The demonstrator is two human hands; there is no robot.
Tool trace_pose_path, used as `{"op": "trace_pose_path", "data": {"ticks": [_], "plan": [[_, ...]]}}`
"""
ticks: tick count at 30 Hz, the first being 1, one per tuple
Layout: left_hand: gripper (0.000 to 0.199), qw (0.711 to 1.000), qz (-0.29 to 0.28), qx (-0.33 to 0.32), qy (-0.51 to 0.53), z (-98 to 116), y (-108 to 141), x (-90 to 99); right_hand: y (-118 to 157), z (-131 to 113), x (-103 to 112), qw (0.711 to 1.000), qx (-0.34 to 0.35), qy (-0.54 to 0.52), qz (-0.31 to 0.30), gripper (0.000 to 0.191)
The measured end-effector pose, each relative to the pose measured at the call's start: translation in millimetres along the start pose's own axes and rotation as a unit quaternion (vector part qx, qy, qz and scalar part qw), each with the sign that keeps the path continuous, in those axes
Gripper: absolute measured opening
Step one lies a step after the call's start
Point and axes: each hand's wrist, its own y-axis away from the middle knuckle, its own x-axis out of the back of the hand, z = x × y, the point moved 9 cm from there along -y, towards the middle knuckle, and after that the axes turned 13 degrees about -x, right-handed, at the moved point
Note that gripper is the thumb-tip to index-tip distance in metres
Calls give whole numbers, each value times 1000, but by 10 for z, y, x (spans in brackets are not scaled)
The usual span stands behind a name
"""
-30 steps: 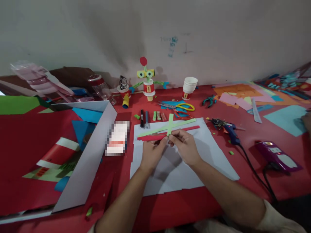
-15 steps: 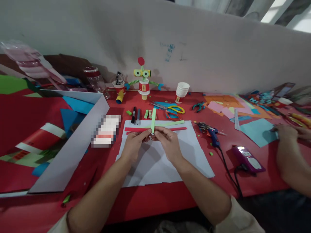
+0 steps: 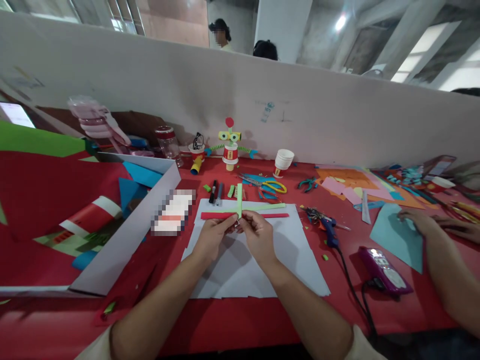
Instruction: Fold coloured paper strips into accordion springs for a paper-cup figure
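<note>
Both of my hands meet over the white paper sheets (image 3: 258, 270), pinching the lower end of a light green paper strip (image 3: 239, 197) that points away from me. My left hand (image 3: 214, 232) has its thumb and fingers closed on the strip's left side. From the other side my right hand (image 3: 258, 231) grips it, fingertips close to the left ones. The held end is partly hidden by my fingers. Beyond my hands a red paper strip (image 3: 277, 215) lies across the sheets, with another light green strip (image 3: 272, 206) just behind it.
A paper-cup robot figure (image 3: 230, 152), stacked paper cups (image 3: 284, 160) and scissors (image 3: 275, 186) stand or lie at the back. To the right are a glue gun (image 3: 330, 232) and a purple device (image 3: 386, 272). A co-worker's hand (image 3: 416, 220) touches blue paper (image 3: 393, 235). An open box (image 3: 123, 245) is left.
The camera view has tilted up, showing more beyond the partition. My hands still hold the green strip in nearly the same place. The co-worker's blue paper has shifted and turned.
</note>
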Motion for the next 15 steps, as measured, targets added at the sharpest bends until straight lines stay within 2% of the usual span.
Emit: {"op": "trace_pose_path", "data": {"ticks": [3,8,15], "plan": [[19,999,16,-36,-27,21,-3,49,9,-4,-32,999,-20,-24,-14,12],[19,999,38,-24,-2,-5,16,60,-7,1,-39,999,-43,-26,-18,14],[17,999,25,-4,-28,-24,-14,65,-81,243,-108,967,-154,-192,-71,16]]}}
